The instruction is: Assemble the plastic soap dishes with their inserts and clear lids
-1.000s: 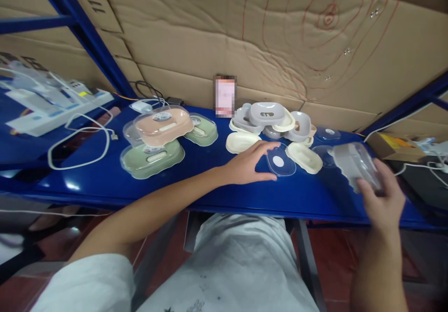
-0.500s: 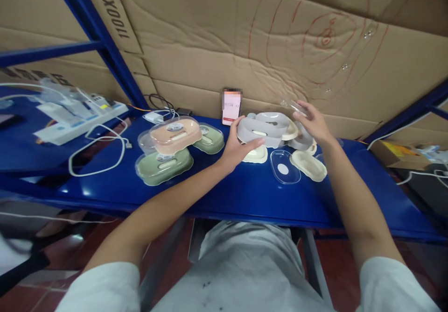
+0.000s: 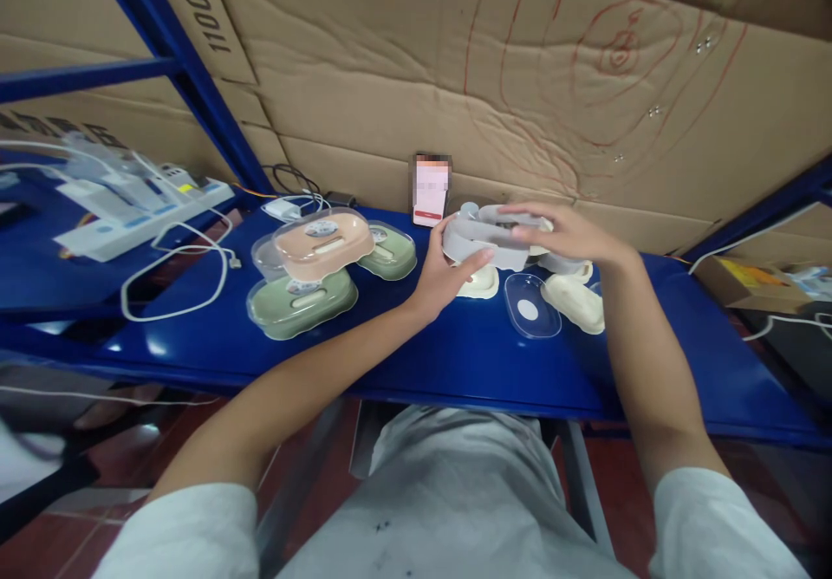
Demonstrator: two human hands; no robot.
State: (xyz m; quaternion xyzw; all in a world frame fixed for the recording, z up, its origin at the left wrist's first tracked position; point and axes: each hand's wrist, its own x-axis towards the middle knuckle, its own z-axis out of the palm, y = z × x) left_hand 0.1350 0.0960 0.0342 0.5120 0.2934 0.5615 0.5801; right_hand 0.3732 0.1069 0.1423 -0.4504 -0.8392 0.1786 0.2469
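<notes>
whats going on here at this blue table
A person seated at the glossy blue table holds a grey oval plastic soap box just above it: the left hand grips its left end and the right hand lies over its top. A clear oval plastic lid and cream oval plastic trays lie below. To the left sit closed peach and green soap boxes.

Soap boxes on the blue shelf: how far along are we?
Done: three lidded boxes sit at the left, a peach one stacked over a green one, another green one behind. In hand: the left hand grips a grey box while the right hand lies on its top. Left: a loose clear lid, a cream tray and more grey and cream parts behind.
</notes>
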